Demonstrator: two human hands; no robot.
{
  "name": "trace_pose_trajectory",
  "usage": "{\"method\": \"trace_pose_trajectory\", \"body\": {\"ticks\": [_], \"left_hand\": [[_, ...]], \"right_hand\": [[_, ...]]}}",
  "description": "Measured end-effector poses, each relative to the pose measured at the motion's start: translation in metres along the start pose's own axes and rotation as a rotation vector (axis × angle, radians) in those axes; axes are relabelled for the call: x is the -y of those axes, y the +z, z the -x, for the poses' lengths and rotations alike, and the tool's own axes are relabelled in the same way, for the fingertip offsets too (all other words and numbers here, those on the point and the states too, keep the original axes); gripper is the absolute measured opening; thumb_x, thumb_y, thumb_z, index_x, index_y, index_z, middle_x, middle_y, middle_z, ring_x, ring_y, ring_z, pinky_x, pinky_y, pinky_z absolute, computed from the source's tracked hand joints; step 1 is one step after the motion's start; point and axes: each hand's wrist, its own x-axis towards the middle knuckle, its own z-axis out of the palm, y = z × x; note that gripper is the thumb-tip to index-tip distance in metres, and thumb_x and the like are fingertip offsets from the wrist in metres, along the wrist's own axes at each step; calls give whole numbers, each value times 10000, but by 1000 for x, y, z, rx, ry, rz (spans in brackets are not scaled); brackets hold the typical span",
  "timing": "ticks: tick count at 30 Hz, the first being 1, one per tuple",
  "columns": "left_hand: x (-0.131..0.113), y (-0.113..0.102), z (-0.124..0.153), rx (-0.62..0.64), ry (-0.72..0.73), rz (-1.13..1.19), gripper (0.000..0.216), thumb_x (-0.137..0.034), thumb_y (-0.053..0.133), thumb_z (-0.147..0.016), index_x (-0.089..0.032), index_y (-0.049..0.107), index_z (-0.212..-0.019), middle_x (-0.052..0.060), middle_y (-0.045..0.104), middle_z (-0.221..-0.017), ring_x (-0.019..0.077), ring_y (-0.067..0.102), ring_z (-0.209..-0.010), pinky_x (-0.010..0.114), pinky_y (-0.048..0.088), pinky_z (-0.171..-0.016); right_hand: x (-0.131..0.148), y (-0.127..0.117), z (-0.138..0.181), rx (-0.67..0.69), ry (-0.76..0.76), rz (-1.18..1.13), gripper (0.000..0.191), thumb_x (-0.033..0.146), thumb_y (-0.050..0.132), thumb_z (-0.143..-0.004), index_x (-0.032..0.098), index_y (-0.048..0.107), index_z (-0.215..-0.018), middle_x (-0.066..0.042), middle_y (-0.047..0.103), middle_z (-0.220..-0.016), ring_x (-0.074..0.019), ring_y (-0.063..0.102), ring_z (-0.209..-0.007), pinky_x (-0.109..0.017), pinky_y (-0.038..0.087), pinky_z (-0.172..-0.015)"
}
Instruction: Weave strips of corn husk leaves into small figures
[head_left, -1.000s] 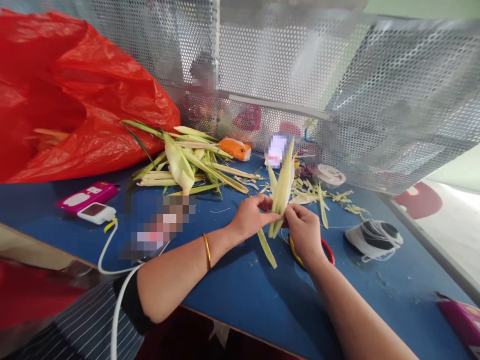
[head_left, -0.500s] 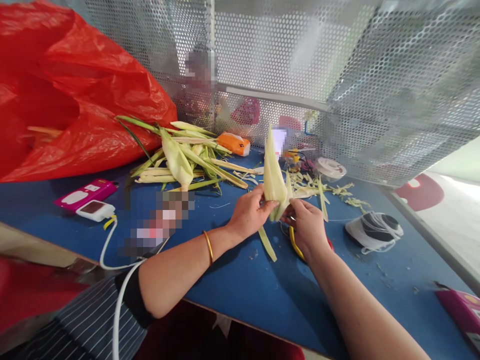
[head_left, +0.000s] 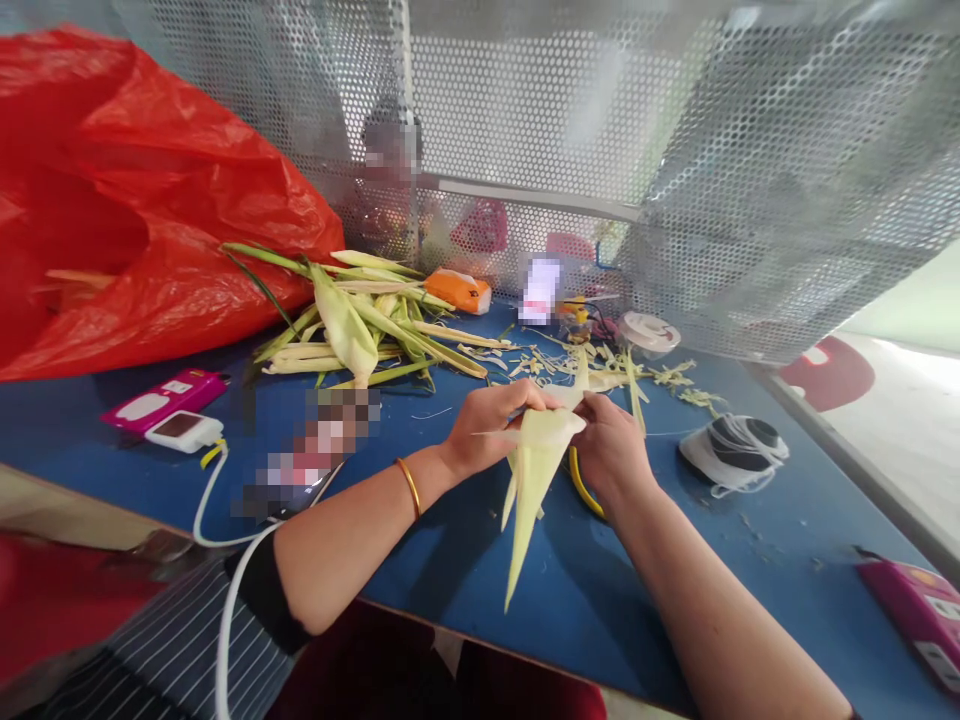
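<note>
So the left hand [head_left: 487, 428] and right hand [head_left: 613, 448] are both pinching one pale husk [head_left: 538, 470]. Call that clock centre: loose tips dangle at 6, so it looks unfinished. Loads left imo: husk pile [head_left: 345, 325] at 10, scraps [head_left: 604, 357] at 1.

It looks like a small handcraft workplace, though whether a workshop or a stall is unclear. The hands [head_left: 484, 430] hold a husk [head_left: 536, 490] over a worn blue desk [head_left: 810, 520] with piled leaves [head_left: 345, 325], strewn scraps [head_left: 600, 355] and thread [head_left: 739, 450]. A perforated screen [head_left: 525, 110] walls off the back, with a person [head_left: 382, 215] visible through it; a big red bag [head_left: 202, 220] sits alongside.
</note>
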Motion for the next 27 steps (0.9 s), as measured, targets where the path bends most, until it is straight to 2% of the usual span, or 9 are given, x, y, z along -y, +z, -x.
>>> {"method": "trace_pose_trajectory", "body": {"ticks": [3,6,11,14,16,19,23,27], "left_hand": [[-1,-3,-1,44,80,-57,65,-240,638,-853,-202,584,-850,63,746,-1022,176,702,-962,303,528,-853],[-3,-5,0,23,53,-52,91,-276,651,-845,-207,592,-859,67,743,-1031,177,696,-974,311,528,-874],[-3,-3,-2,-162,-206,-40,118,-296,677,-812,-199,659,-875,65,735,-943,197,687,-912,316,536,-836],[4,-6,-11,-272,-325,20,119,-296,627,-837,-189,638,-886,59,725,-868,182,691,-797,289,555,-706],[13,-15,-19,-474,-489,180,132,-276,644,-799,-183,607,-886,34,711,-792,166,674,-665,262,537,-574],[30,-39,-28,-800,-700,266,74,-216,615,-774,-164,589,-820,5,674,-690,130,626,-543,237,509,-517],[41,-59,-31,-1003,-914,378,34,-146,548,-780,-144,576,-762,-12,620,-589,103,598,-513,215,498,-524],[36,-52,-29,-880,-997,473,38,-96,586,-740,-131,588,-724,37,654,-621,125,626,-532,182,404,-436]], "right_hand": [[3,0,-4,3,8,-53,98,215,641,-655,171,558,-626,15,621,-574,-108,601,-496,-213,513,-493],[8,-2,-10,-30,-14,-84,32,183,583,-684,171,588,-713,-6,689,-673,-135,674,-595,-243,566,-576],[15,-6,-18,-96,-81,-76,22,172,582,-717,182,570,-732,10,691,-660,-129,682,-582,-244,582,-582],[15,-7,-20,-98,-92,-49,30,180,596,-713,180,589,-743,7,702,-673,-132,679,-576,-245,578,-563],[14,-7,-20,-83,-114,-17,56,201,612,-705,180,612,-757,12,707,-683,-125,666,-559,-237,566,-539],[12,-7,-19,-13,-183,60,104,268,662,-698,180,625,-740,19,698,-671,-109,636,-528,-218,536,-507],[8,-8,-16,109,-275,141,197,360,712,-698,185,640,-751,18,689,-683,-115,635,-560,-225,520,-525],[6,-8,-14,155,-286,187,204,390,707,-725,198,658,-774,22,685,-695,-115,616,-558,-233,504,-523]]}}
